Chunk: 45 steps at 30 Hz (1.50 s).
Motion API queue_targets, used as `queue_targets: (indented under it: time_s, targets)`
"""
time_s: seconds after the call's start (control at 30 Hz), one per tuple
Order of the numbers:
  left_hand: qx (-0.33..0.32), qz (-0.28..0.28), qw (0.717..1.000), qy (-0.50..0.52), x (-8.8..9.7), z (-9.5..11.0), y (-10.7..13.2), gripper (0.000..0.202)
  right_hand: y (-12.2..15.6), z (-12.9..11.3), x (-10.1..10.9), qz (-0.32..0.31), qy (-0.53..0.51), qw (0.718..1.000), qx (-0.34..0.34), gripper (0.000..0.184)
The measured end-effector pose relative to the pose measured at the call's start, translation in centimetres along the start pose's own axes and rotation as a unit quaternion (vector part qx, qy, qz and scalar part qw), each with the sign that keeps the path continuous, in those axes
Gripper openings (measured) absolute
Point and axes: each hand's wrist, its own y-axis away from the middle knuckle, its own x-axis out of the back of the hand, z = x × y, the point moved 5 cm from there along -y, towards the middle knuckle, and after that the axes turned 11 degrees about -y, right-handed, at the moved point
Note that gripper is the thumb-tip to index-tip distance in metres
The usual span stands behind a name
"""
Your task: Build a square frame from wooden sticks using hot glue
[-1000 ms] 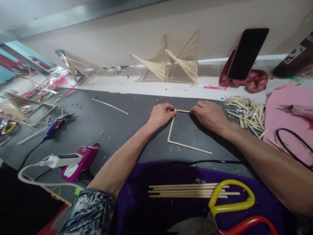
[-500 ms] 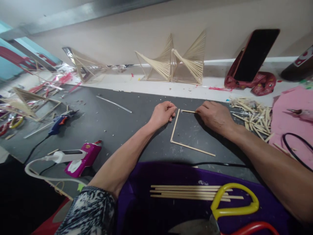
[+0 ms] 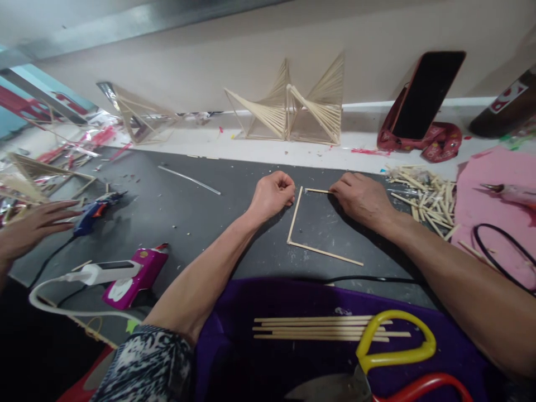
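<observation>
My right hand pinches the right end of a thin wooden stick lying level on the grey table. Just short of that stick's left end stands the top of a two-stick corner, whose lower stick runs right; a small gap shows between them. My left hand is curled closed beside the corner's upper end, slightly apart from it, and nothing shows in its fingers. Several loose sticks rest on a purple surface before me, beside scissors with yellow and red handles.
Finished stick models stand on the white ledge, near a phone. Cut stick pieces and a pink glue gun lie right. At left, another person's hand is by a blue glue gun, behind a magenta box.
My left hand has drawn slightly left, away from the corner's upper end. Another person's hand has come in at the left, by the blue glue gun. The view has shifted a little.
</observation>
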Motion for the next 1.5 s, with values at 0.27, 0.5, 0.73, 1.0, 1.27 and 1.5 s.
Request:
queue_targets:
  time_s: [0.27, 0.5, 0.73, 1.0, 1.27, 1.5]
  targets:
    - [0.012, -0.015, 0.998, 0.061, 0.0, 0.3, 0.1, 0.010, 0.0, -0.2, 0.1, 0.006, 0.014, 1.000, 0.003, 0.028]
    - [0.025, -0.047, 0.990, 0.129, -0.6, 1.1, 0.7, 0.007, 0.0, -0.3, 0.2, 0.003, 0.017, 1.000, 0.002, 0.028]
    - [0.011, -0.069, 0.992, 0.109, -0.7, 2.1, 1.3, 0.010, 0.0, -0.4, 0.9, 0.017, -0.023, 1.000, -0.008, 0.025]
    - [-0.045, -0.115, 0.988, 0.089, -1.2, 4.5, 2.8, 0.030, 0.2, -4.4, 3.9, 0.067, -0.178, 0.981, 0.043, 0.027]
    - [-0.064, -0.070, 0.995, 0.035, -0.7, 4.5, 2.6, 0.009, 0.2, -3.1, 4.8, 0.059, -0.193, 0.979, 0.018, 0.020]
    - [-0.068, -0.028, 0.992, -0.102, 1.0, 3.7, 1.4, 0.019, 0.6, -1.0, 6.5, -0.006, -0.119, 0.993, -0.018, 0.017]
